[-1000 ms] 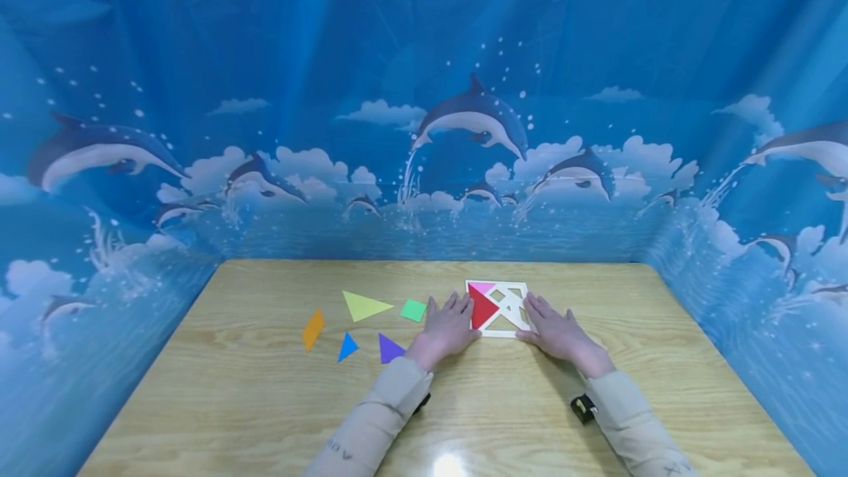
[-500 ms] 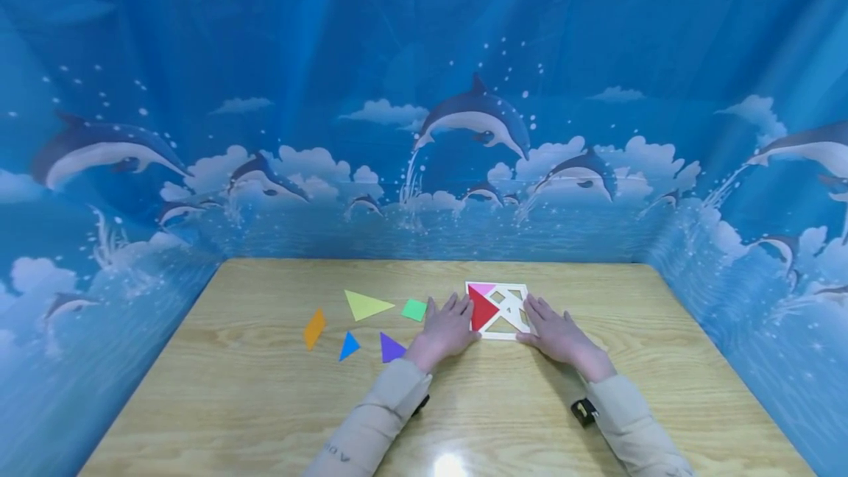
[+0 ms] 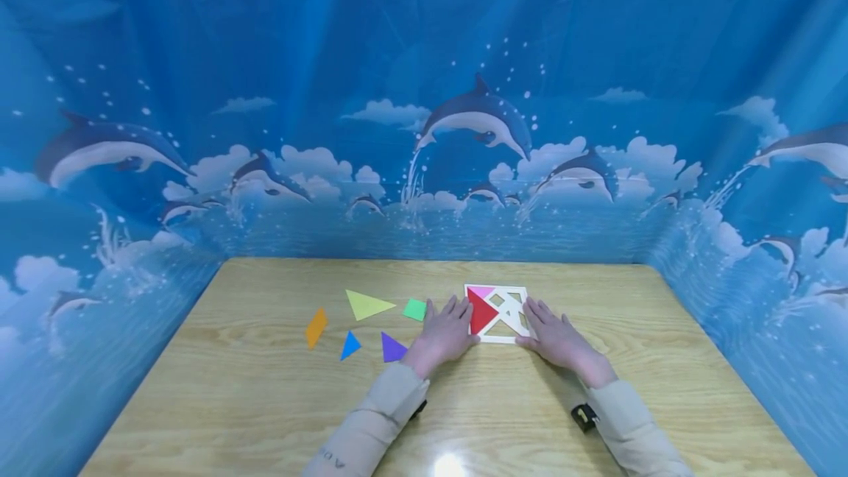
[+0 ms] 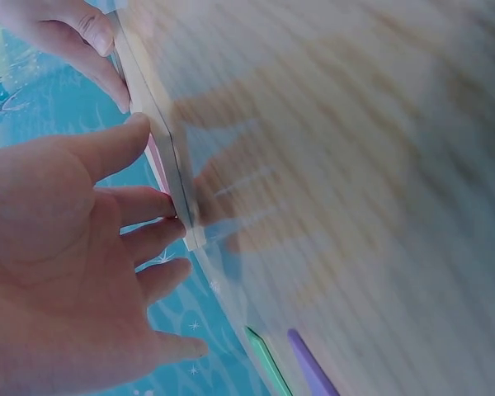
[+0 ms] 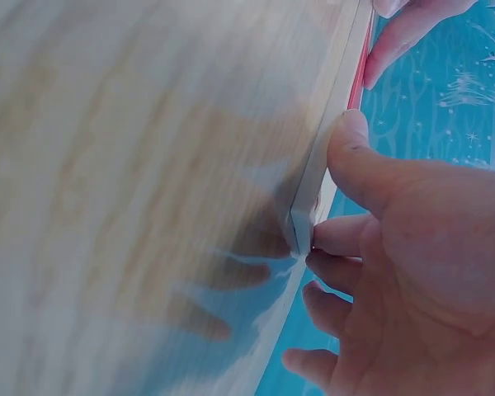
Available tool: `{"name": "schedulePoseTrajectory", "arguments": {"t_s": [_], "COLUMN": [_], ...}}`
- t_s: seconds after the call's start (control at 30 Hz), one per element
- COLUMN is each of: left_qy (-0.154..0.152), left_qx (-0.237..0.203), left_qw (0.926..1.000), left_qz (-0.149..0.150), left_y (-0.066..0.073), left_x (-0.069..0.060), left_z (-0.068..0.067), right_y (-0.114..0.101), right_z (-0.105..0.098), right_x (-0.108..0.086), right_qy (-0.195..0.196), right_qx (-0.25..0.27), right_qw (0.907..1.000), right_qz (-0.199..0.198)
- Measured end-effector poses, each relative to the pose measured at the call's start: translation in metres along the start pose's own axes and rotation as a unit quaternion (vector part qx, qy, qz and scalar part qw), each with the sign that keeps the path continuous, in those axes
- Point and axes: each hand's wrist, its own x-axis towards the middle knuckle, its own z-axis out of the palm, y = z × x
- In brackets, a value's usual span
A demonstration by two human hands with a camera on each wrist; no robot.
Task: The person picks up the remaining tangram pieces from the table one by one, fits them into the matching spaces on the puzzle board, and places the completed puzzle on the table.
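Observation:
A square white tangram tray (image 3: 498, 340) with cut-out shapes lies on the table between both hands. It carries a large red triangle (image 3: 481, 310) on the left and a pink piece (image 3: 481, 291) at the upper left. My left hand (image 3: 445, 331) touches the tray's left side, fingers fairly straight and spread, thumb by the near edge. My right hand (image 3: 559, 333) mirrors it on the right side. Each wrist view shows thumb and forefinger against the tray's wooden edge (image 4: 161, 124), other fingers relaxed. The left fingers hide part of the tray's left border.
Left of the tray lie loose flat pieces: a yellow-green triangle (image 3: 366, 305), a green square (image 3: 415, 309), an orange parallelogram (image 3: 316, 327), a blue triangle (image 3: 350, 345) and a purple triangle (image 3: 392, 348), partly behind the left wrist. A blue dolphin curtain (image 3: 331, 227) surrounds the wooden table (image 3: 265, 403).
The tray has slid slightly toward me between both hands. The hands keep nearly the same pose, and the loose pieces shift only a little with the camera.

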Motion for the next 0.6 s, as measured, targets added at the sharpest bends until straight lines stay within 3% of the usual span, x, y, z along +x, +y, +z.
{"name": "schedulePoseTrajectory", "arguments": {"t_s": [0.6], "left_qy": [0.002], "left_qx": [-0.008], "left_qw": [1.0000], "left_qz": [0.003], "left_y": [-0.0018], "left_x": [-0.0098], "left_z": [-0.0005], "right_y": [-0.0090], "right_z": [0.0031], "right_x": [-0.0042], "right_qy": [0.014], "right_qx": [-0.003], "right_qw": [0.9999], "right_qz": [-0.005]}}
